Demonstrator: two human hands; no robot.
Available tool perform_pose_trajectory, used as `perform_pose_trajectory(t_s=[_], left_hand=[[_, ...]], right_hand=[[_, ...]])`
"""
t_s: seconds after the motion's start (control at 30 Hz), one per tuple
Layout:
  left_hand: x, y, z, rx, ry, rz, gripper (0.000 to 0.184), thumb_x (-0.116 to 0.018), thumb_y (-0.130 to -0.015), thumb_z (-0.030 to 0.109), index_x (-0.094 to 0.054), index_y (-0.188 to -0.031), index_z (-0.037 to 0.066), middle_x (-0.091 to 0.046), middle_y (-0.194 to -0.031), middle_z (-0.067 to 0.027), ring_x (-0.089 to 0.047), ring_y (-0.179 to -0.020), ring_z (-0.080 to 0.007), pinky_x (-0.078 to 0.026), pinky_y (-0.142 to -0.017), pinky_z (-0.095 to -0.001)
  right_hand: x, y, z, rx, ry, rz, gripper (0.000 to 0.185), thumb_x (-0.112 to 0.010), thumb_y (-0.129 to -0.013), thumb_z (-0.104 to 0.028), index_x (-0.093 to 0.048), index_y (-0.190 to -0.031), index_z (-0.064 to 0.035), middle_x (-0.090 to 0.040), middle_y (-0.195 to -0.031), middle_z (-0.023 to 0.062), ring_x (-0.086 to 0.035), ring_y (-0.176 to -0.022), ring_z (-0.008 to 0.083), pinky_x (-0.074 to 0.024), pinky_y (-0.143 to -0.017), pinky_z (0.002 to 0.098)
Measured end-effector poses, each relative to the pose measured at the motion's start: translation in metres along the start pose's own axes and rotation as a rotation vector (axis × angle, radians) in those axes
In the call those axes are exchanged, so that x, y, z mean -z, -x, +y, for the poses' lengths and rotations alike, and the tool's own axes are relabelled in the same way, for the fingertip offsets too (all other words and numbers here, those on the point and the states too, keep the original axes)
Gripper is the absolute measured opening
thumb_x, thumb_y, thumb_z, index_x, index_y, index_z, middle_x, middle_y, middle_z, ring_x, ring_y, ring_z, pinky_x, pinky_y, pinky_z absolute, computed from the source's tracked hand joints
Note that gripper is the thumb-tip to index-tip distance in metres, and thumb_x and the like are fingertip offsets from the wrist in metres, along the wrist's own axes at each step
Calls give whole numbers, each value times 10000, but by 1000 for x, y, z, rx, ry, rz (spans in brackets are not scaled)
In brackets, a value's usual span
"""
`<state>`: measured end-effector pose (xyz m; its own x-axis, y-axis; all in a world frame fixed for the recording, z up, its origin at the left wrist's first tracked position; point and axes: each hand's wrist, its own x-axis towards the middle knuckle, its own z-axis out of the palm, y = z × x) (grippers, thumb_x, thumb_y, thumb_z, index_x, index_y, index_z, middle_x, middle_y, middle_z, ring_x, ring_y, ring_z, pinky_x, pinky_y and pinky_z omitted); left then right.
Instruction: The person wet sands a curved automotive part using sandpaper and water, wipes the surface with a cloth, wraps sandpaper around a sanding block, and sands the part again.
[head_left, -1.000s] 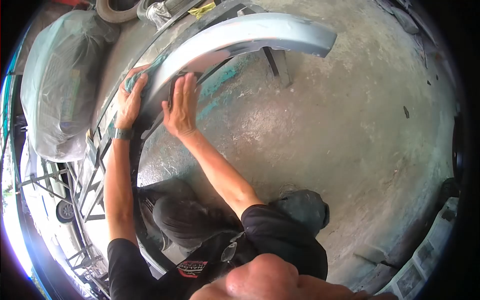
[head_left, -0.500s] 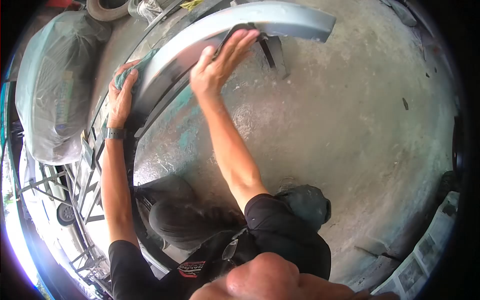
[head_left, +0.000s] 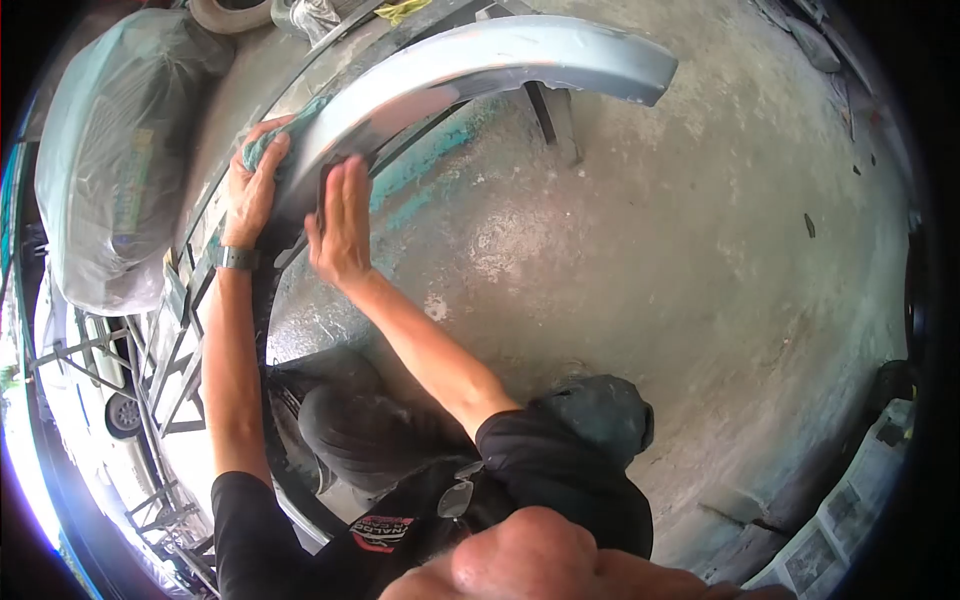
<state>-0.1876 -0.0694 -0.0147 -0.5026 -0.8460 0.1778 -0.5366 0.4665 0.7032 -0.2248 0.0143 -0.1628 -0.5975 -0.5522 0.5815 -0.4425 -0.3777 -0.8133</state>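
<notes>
Item: one curved panel [head_left: 480, 55], pale grey, arched, patched with pinkish areas; located ahead of me at the upper left, raised over the concrete floor [head_left: 650, 220], a dark support leg [head_left: 546, 115] beneath its far half. My left hand [head_left: 252, 200]: curled around a bunched teal cloth [head_left: 262, 152], at the panel's outer edge, watch [head_left: 238, 258] on the wrist. My right hand [head_left: 345, 225]: fingers straight and together, laid flat over a thin dark pad [head_left: 322, 195] at the panel's inner side, not wrapped around it; the pad's full outline is hidden. Handling, by judgement: panel light for its length, stiff along the arch, apt to flex at the thin ends, smooth and perhaps slippery; finish easily marked. Best hold: both long edges, near a supported stretch, clear of the broad face. Cloth: soft, yielding, best bunched in the palm.
</notes>
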Motion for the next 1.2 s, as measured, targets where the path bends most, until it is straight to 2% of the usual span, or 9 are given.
perform_pose_trajectory(t_s=[0.07, 0.23, 0.4, 0.57, 0.7, 0.77, 0.97, 1.13, 1.2], left_hand=[[0, -3, -8, 17, 10, 9, 345, -612, -987, 303, -698, -1222, 66, -622, -956, 19, -515, -902, -79, -417, -867, -240], [1, 3, -4, -9, 2, 16, 340, -617, -989, 299, -696, -1226, 68, -626, -964, 14, -512, -901, -74, -414, -843, -238], [0, 0, -10, 2, 34, 19, 329, -627, -984, 290, -698, -1227, 80, -628, -942, 29, -521, -894, -77, -417, -845, -240], [0, 0, -6, 18, -11, 18, 332, -630, -984, 295, -699, -1225, 78, -637, -947, 27, -525, -899, -77, -421, -862, -238], [-1, 1, 1, 17, 66, 4, 326, -622, -990, 287, -699, -1214, 64, -656, -980, 17, -532, -916, -78, -421, -880, -238], [0, 2, 2, 6, 35, 3, 318, -615, -994, 280, -698, -1209, 60, -660, -995, 14, -537, -929, -79, -421, -885, -241], [-1, 1, -2, 1, 7, 12, 311, -609, -1001, 270, -692, -1216, 61, -661, -1002, 13, -540, -945, -82, -421, -890, -244], [0, -3, -2, 5, -2, 4, 323, -616, -996, 285, -691, -1224, 69, -660, -991, 13, -541, -938, -87, -426, -885, -250], [1, 1, -8, 44, 2, 2, 328, -615, -995, 293, -691, -1226, 73, -662, -991, 10, -548, -944, -90, -430, -891, -255]], right_hand=[[0, 1, 27, 91, 212, 12, 680, -308, -1091, -403, -53, -1635, -83, 28, -1688, 223, 6, -1559, 396, -23, -1257, 547], [45, -82, 32, -82, 95, 371, 655, -317, -1096, -343, -54, -1634, -77, 24, -1687, 223, 11, -1557, 398, -16, -1254, 550], [-2, -8, 14, -10, 33, 94, 665, -285, -1094, -367, -7, -1636, -100, 55, -1689, 210, 22, -1556, 400, -6, -1256, 547], [69, -111, 45, -4, 15, 503, 622, -231, -1104, -345, -37, -1634, -83, 53, -1685, 218, 31, -1557, 380, -4, -1261, 529], [16, -23, -18, -155, -342, 142, 648, -219, -1105, -347, -58, -1602, 37, 30, -1674, 266, 23, -1552, 403, -22, -1266, 476], [21, 6, -45, -243, -626, 53, 598, -238, -1113, -297, -116, -1613, 6, -45, -1680, 256, -18, -1564, 379, -77, -1263, 463], [72, -42, -35, -759, -879, 427, 640, -326, -1116, -386, -278, -1531, 99, -384, -1545, 232, -396, -1399, 265, -263, -1196, 384], [57, -47, -66, -827, -1488, 533, 678, -468, -1075, -453, -211, -1601, -110, -338, -1581, 63, -313, -1464, 185, -268, -1212, 429], [88, -74, -57, -960, -1420, 649, 709, -476, -1063, -488, -230, -1582, -72, -345, -1575, 98, -335, -1456, 195, -288, -1213, 436]])
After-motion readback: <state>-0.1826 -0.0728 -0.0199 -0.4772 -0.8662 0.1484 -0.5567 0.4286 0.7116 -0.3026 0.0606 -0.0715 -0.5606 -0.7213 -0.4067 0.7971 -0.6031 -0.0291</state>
